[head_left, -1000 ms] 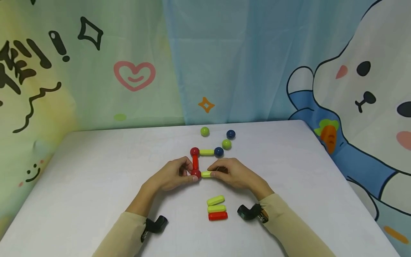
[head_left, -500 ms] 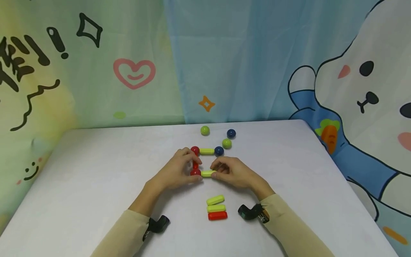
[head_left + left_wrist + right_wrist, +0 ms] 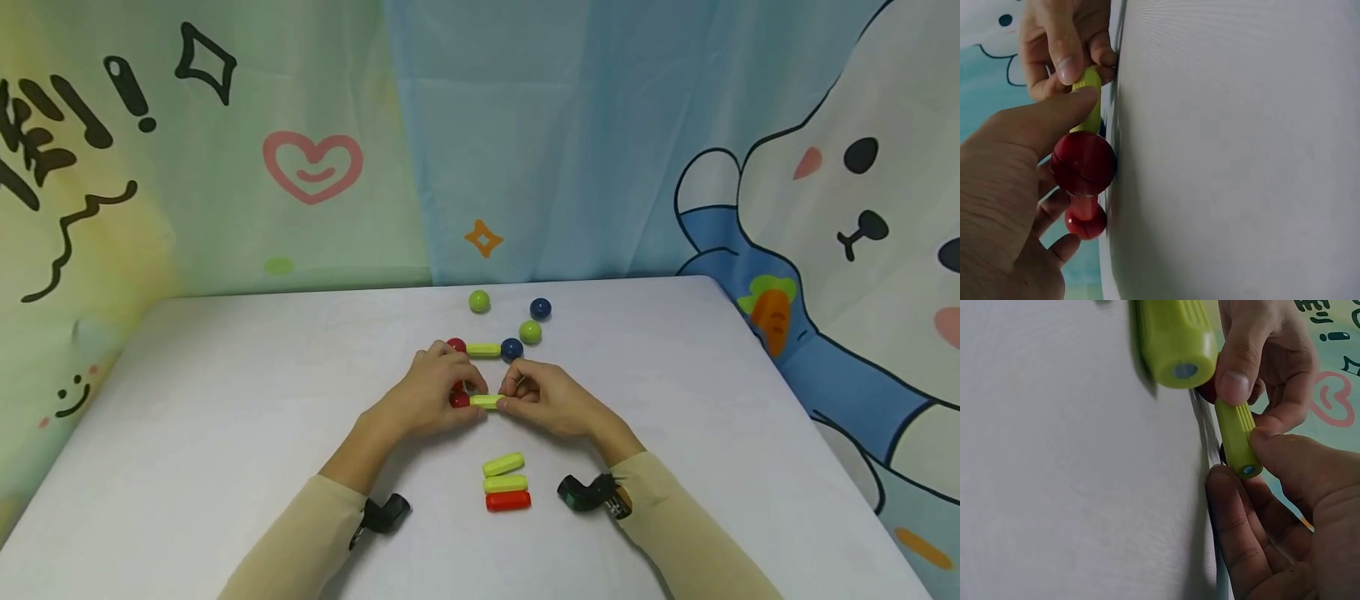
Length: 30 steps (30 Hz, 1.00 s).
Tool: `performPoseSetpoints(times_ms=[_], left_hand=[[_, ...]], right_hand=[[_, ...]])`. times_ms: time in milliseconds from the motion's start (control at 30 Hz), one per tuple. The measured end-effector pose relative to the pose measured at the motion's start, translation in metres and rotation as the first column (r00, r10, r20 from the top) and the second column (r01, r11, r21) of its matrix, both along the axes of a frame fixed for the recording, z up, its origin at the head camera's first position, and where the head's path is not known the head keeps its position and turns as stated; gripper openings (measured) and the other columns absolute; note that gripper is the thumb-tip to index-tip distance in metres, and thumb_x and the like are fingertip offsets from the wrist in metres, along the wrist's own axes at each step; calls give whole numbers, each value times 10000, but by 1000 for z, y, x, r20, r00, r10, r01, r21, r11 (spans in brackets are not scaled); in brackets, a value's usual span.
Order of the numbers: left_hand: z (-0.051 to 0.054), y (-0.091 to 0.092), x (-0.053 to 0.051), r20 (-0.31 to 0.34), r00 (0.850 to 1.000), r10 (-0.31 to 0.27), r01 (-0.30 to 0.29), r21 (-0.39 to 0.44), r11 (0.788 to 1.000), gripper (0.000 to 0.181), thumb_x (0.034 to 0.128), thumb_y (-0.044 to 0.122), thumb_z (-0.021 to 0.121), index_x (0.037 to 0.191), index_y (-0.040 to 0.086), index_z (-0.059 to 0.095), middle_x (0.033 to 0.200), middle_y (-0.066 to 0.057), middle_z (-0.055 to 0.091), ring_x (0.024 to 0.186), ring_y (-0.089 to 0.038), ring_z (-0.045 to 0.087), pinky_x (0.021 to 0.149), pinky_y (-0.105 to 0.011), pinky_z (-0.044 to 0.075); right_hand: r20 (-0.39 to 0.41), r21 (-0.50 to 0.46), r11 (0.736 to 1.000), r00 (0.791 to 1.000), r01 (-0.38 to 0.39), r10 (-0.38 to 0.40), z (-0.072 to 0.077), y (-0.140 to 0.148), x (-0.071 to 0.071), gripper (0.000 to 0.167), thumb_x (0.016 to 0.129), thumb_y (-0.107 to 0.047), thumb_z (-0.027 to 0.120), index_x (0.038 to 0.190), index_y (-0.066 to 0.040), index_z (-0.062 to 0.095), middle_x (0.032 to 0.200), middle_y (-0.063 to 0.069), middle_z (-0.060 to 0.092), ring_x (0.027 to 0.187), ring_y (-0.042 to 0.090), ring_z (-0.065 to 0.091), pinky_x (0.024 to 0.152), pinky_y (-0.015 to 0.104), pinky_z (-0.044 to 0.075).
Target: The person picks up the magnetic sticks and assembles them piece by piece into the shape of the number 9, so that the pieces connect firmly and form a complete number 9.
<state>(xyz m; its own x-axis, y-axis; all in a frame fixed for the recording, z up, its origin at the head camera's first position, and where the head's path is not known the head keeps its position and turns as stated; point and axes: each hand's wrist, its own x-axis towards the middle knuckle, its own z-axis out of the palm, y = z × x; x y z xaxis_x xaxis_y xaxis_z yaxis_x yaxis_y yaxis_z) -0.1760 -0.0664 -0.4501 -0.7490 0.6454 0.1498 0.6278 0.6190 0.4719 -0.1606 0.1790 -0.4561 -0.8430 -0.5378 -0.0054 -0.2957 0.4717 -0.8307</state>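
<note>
My left hand (image 3: 431, 392) pinches a yellow-green magnetic rod (image 3: 487, 402) close to the near red ball (image 3: 460, 401). The rod's other end is held between the thumb and fingers of my right hand (image 3: 555, 402); its bare metal tip faces out in the right wrist view. From the near red ball a red rod (image 3: 1084, 208) runs to the far red ball (image 3: 456, 344), largely covered by my left fingers in the head view. Another yellow-green rod (image 3: 483, 350) joins that far ball to a dark blue ball (image 3: 512, 349).
Two green balls (image 3: 479, 301) and a dark blue ball (image 3: 540, 309) lie loose at the back of the white table (image 3: 225, 400). Nearer the front are two loose yellow-green rods (image 3: 504, 464) and a red rod (image 3: 508, 501). A printed curtain (image 3: 487, 125) hangs behind.
My left hand has moved right from the near red ball and red rod, and its thumb and fingers now close on the yellow-green rod. My right hand keeps its hold, shifting slightly right.
</note>
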Motion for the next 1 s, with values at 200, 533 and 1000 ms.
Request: performPoseSetpoints(times_ms=[200,533,1000], left_hand=[[0,4,1,12,1000,-18,18,-2,1000,188,843,357,846,983,255,774,940,137,704,1087,-154,472,853,-373,334],[-3,3,1,30,1000,-9,8,4,1000,179,854,348,839,985,255,760,953,128,684,1115,-155,473,868,-367,366],[-6,3,1,54,998,-18,16,31,999,197,867,357,828,1020,260,749,966,134,669,1137,-150,463,898,-365,392]], right_hand=[[-1,3,1000,1000,0,0,0,1,-1,111,957,-163,735,968,-162,624,983,2,647,887,165,645,793,249,553],[-35,37,999,999,27,-26,7,5,-5,82,968,-182,718,951,-193,638,916,-36,667,851,162,653,759,282,536],[-186,-30,987,969,159,-161,25,34,-34,53,986,-184,704,1026,-149,699,925,-1,678,826,192,615,735,281,515]])
